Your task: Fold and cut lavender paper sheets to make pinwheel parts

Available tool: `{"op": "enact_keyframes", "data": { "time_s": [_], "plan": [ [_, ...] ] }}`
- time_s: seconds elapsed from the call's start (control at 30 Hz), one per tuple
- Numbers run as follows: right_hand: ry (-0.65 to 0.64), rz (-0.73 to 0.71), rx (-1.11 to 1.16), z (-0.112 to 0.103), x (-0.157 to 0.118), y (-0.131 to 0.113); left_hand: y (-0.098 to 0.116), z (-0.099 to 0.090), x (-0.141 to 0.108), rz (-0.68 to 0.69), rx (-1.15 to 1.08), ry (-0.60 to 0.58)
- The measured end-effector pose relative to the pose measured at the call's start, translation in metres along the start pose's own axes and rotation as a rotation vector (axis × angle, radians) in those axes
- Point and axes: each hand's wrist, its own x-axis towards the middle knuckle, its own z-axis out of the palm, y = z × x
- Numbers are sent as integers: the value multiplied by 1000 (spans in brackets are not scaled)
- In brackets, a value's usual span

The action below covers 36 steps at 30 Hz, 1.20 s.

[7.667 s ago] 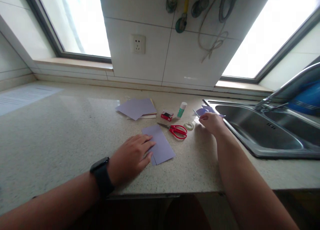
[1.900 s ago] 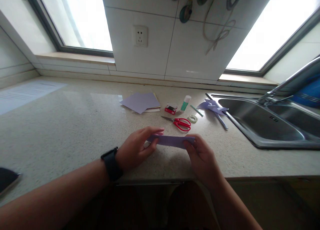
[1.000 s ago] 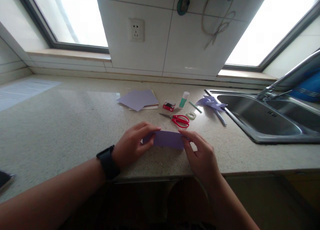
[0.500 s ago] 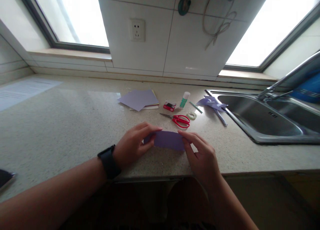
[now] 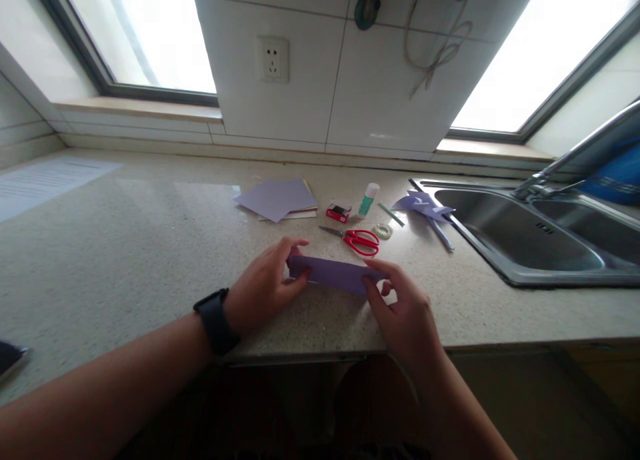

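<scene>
A narrow strip of purple paper (image 5: 333, 275) is held above the counter near its front edge. My left hand (image 5: 270, 277), with a dark watch on the wrist, grips the strip's left end, thumb in front and index finger raised above it. At the right end, my right hand (image 5: 403, 307) pinches the paper between thumb and fingers. Just beyond the strip lie red-handled scissors (image 5: 357, 239), and a roll of tape (image 5: 383, 231) sits beside them. Behind these are a small red box (image 5: 339, 211) and a glue stick (image 5: 369, 199) standing upright.
Purple sheets (image 5: 277, 199) are stacked at the back centre. Right of the glue stick lie a thin green strip (image 5: 391, 214) and a folded purple paper piece (image 5: 424, 205), close to the metal sink (image 5: 520, 247). A printed sheet (image 5: 50, 180) rests at the far left.
The purple strip looks narrower and its left end now shows more. My left index finger has lifted off the top edge, and my right fingers have shifted slightly behind the paper.
</scene>
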Motion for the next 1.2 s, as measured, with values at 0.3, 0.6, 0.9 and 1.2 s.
{"op": "enact_keyframes", "data": {
  "time_s": [0.3, 0.6, 0.9, 1.2],
  "plan": [
    [-45, 92, 68, 2, 1, 0, 3, -2, 1, -56, -45, -88],
    [-40, 166, 111, 3, 1, 3, 2, 0, 0, -29, -34, -67],
    [-40, 218, 111, 1, 3, 3, 1, -1, 3, -81, -61, -79],
    [-69, 258, 291, 1, 3, 6, -8, 4, 4, -90, -153, -38]
  ]
}}
